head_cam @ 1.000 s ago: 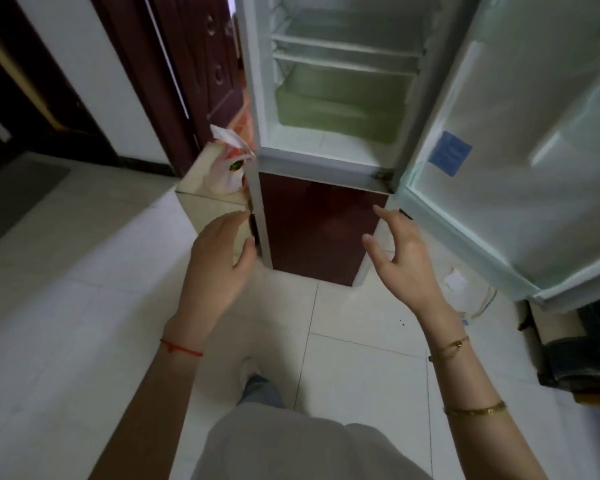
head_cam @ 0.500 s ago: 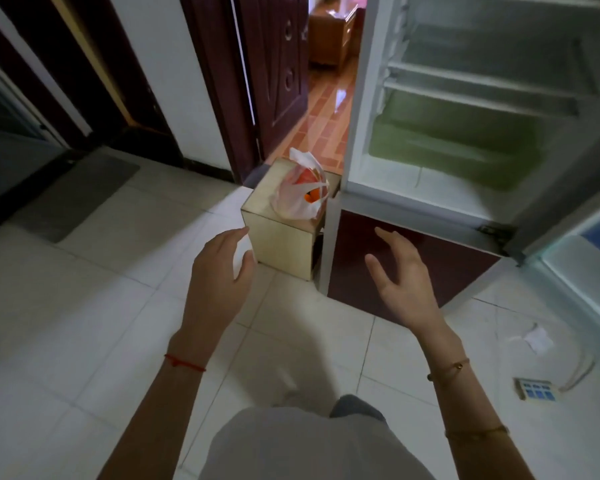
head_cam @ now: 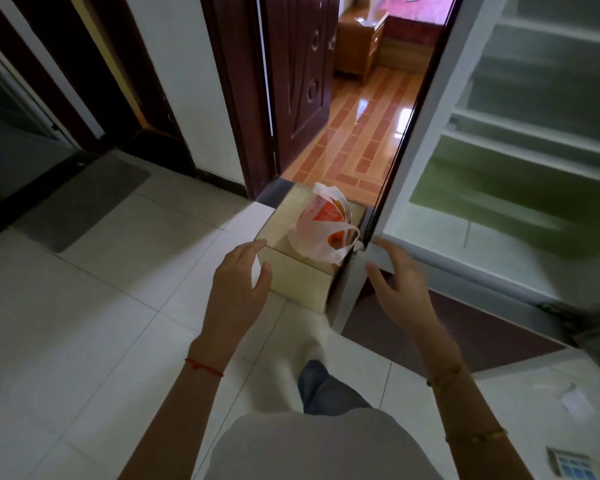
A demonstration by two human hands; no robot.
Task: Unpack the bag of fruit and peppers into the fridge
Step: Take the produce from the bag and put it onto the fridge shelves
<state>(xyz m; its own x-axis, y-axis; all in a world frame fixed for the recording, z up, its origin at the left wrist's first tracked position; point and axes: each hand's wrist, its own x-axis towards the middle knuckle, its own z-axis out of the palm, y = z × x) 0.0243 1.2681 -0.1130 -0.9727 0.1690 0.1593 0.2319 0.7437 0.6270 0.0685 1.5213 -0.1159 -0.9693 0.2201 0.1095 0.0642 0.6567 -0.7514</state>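
The thin, crinkled plastic bag [head_cam: 321,230], with something orange showing through, sat on a square wooden box [head_cam: 293,268] just beside the open fridge [head_cam: 492,188], probably left there to be near the shelves. Both the left hand [head_cam: 238,289] and the right hand [head_cam: 400,289] reached toward it, fingers spread and holding nothing.
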